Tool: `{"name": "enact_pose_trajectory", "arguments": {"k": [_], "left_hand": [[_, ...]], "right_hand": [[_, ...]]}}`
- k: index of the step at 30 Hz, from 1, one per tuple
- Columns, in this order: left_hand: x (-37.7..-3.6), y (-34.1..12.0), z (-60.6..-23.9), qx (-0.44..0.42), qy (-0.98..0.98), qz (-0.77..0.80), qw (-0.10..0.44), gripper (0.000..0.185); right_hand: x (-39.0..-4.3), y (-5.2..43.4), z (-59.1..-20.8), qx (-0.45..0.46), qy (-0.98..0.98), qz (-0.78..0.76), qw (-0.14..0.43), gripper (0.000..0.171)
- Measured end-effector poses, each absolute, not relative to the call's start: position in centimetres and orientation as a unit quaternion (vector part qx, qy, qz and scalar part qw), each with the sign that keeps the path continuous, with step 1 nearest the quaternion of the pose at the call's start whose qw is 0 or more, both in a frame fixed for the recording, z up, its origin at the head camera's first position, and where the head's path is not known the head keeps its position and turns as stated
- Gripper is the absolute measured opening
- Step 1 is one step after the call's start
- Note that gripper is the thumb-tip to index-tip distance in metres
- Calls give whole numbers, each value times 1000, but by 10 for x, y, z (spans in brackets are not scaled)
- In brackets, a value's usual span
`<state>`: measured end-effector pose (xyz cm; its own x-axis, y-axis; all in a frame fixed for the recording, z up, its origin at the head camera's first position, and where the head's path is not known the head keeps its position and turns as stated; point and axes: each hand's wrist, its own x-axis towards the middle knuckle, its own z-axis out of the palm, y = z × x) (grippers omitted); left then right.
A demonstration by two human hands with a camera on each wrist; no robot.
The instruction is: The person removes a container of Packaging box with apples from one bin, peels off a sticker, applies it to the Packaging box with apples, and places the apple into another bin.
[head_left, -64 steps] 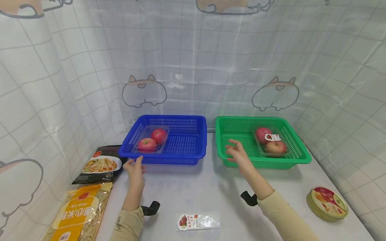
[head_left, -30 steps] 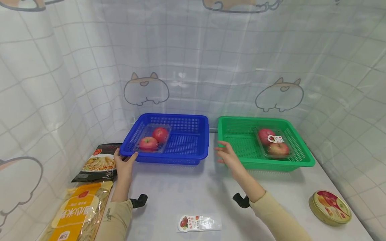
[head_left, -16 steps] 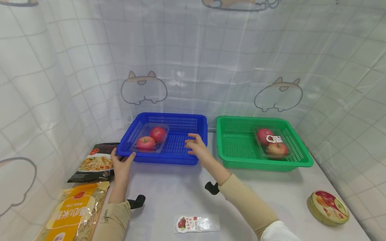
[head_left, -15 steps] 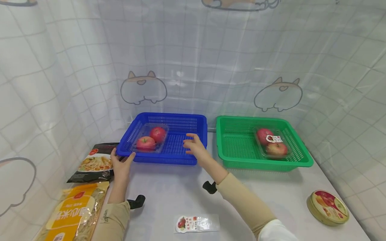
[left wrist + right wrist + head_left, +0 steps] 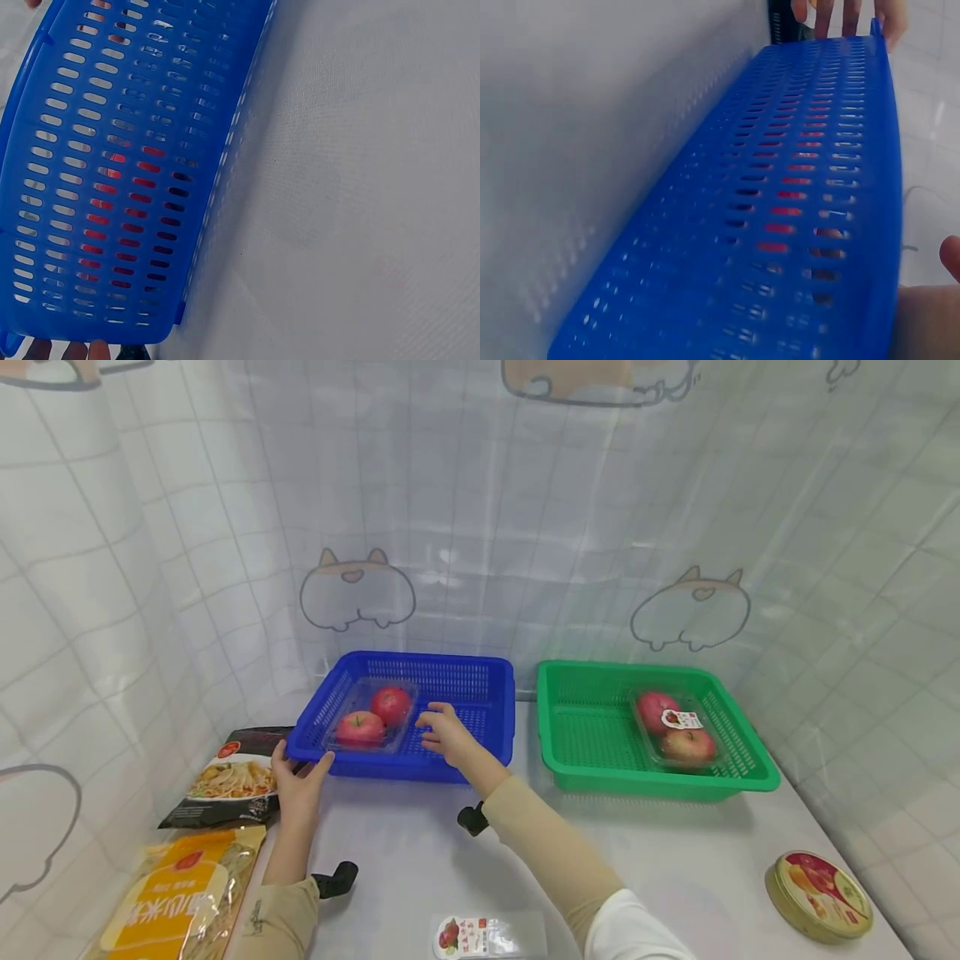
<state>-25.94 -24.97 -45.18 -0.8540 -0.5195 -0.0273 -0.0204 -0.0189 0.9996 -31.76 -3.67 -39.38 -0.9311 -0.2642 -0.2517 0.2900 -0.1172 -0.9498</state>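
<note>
A blue basket (image 5: 457, 693) stands at the back left and holds a clear pack of two red apples (image 5: 369, 717). My left hand (image 5: 296, 770) rests against the basket's front-left corner, fingers on the side and thumb at the front. Its fingertips (image 5: 69, 349) show below the basket wall (image 5: 112, 165) in the left wrist view, and at the far end of the blue basket (image 5: 810, 187) in the right wrist view. My right hand (image 5: 442, 733) hovers over the basket's floor just right of the apple pack, fingers spread and holding nothing.
A green basket (image 5: 592, 727) with another apple pack (image 5: 678, 732) stands to the right. Two noodle packets (image 5: 228, 777) (image 5: 161, 902) lie at the left. A round tin (image 5: 820, 893) sits front right, a small label bag (image 5: 487, 935) at the front.
My right hand has moved left from the green basket's rim across into the blue basket, toward the apple pack. My left hand slid to the blue basket's front-left corner and stayed.
</note>
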Motion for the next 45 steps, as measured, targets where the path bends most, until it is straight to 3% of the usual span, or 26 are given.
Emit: {"name": "enact_pose_trajectory", "arguments": {"k": [14,18,21,24,32,37,45], "left_hand": [[-258,-245,-456,192,-661,-699,192,86],[-255,-245,-456,196,-670,-688,196,86],[-252,-246,-455,202,-671,-686,199,86],[-252,-247,-454,200,-664,-693,199,86],[-260,-246,-454,190,-655,-704,198,87],[-259,-245,-456,197,-663,-695,198,86],[-258,-246,-458,198,-664,-692,201,86]], "right_hand": [[-322,-64,-393,87,632,-746,191,73],[-350,-80,-431,115,632,-743,187,81],[-379,-90,-471,124,625,-746,191,77],[-387,-89,-481,131,621,-745,204,66],[-326,-70,-398,95,638,-726,237,45],[-334,-74,-412,82,658,-712,229,28],[-348,-77,-427,93,639,-727,235,34]]}}
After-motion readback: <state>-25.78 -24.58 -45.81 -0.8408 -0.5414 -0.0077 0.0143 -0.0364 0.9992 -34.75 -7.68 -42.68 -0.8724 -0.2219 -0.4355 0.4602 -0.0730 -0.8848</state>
